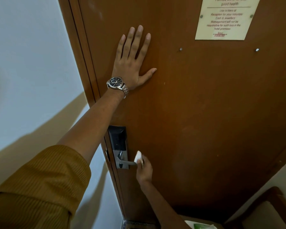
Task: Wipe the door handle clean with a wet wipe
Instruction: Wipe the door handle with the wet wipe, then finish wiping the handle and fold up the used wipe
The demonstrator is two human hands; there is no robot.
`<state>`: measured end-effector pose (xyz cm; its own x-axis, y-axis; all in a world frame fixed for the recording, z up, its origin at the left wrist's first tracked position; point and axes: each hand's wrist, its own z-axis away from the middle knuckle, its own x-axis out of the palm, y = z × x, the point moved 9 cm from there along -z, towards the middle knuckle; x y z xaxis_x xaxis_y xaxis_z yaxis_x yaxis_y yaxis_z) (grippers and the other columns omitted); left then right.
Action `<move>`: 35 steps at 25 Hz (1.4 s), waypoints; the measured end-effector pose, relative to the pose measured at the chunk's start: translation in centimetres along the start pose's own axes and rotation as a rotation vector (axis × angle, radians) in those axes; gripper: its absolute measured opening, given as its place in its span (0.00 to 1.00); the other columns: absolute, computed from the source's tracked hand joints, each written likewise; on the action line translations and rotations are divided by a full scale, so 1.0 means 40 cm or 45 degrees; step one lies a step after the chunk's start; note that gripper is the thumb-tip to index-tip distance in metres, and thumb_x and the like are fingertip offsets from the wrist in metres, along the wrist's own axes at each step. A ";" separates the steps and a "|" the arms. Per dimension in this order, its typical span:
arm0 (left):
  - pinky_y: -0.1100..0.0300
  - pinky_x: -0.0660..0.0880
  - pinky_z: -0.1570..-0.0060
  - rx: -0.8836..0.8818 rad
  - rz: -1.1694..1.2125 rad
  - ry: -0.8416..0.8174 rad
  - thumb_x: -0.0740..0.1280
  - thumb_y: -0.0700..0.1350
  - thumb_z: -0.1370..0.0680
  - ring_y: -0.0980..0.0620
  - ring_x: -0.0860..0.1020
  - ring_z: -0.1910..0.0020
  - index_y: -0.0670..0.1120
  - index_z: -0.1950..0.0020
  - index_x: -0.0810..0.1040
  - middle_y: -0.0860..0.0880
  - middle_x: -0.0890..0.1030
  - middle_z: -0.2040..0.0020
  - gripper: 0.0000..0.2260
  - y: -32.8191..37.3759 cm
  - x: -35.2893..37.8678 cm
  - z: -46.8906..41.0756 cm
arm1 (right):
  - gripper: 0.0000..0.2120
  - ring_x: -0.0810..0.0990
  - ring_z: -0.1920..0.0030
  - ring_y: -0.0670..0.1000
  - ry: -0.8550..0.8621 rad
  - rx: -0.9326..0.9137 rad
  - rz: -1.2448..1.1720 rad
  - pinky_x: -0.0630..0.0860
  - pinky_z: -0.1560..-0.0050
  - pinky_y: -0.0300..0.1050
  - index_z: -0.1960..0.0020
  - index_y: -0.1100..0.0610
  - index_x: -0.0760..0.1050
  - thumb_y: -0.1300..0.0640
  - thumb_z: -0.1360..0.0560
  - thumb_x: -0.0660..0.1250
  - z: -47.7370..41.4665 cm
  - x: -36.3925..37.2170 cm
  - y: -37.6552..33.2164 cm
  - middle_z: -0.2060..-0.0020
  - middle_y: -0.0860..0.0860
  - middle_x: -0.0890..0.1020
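Note:
A silver lever door handle [128,162] juts right from a metal lock plate [120,156] with a black card-reader panel on the brown door [205,113]. My right hand [144,171] is closed around a folded white wet wipe [137,156] and presses it against the outer end of the handle, hiding that end. My left hand [134,60], wearing a steel wristwatch, lies flat on the door well above the lock, fingers spread, holding nothing.
A cream notice [224,19] with red print is fixed to the door at upper right. The door frame and a white wall [31,63] run along the left. A wooden furniture piece [262,209] and a green-and-white wipes pack [200,226] sit at bottom right.

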<state>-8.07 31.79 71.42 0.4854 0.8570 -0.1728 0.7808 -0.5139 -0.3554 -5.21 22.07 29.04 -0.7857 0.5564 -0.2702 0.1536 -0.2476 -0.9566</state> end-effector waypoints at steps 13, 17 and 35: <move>0.40 0.55 0.18 0.000 0.030 -0.036 0.55 0.72 0.17 0.37 0.60 0.18 0.45 0.16 0.59 0.38 0.62 0.18 0.40 0.030 0.001 0.006 | 0.19 0.69 0.36 0.62 -0.172 -0.750 1.441 0.66 0.36 0.63 0.38 0.59 0.76 0.63 0.28 0.71 0.044 0.201 -0.132 0.37 0.61 0.74; 0.40 0.56 0.18 0.009 0.033 -0.082 0.54 0.72 0.17 0.37 0.60 0.18 0.45 0.16 0.59 0.38 0.62 0.17 0.40 0.027 -0.005 0.004 | 0.17 0.72 0.37 0.63 -0.211 -1.075 1.564 0.70 0.37 0.63 0.39 0.61 0.76 0.63 0.27 0.70 0.066 0.227 -0.156 0.40 0.62 0.77; 0.55 0.80 0.48 0.238 0.756 -0.948 0.68 0.54 0.17 0.48 0.81 0.46 0.49 0.41 0.85 0.48 0.86 0.49 0.11 0.632 -0.072 0.714 | 0.14 0.79 0.51 0.57 0.064 0.371 0.102 0.76 0.42 0.57 0.62 0.59 0.71 0.62 0.28 0.77 0.016 -0.360 0.301 0.56 0.59 0.78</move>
<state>-0.98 17.40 36.72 0.3565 0.2974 -0.8857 0.3827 -0.9113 -0.1520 7.55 10.56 21.49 -0.7464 0.5627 -0.3554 0.0297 -0.5053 -0.8624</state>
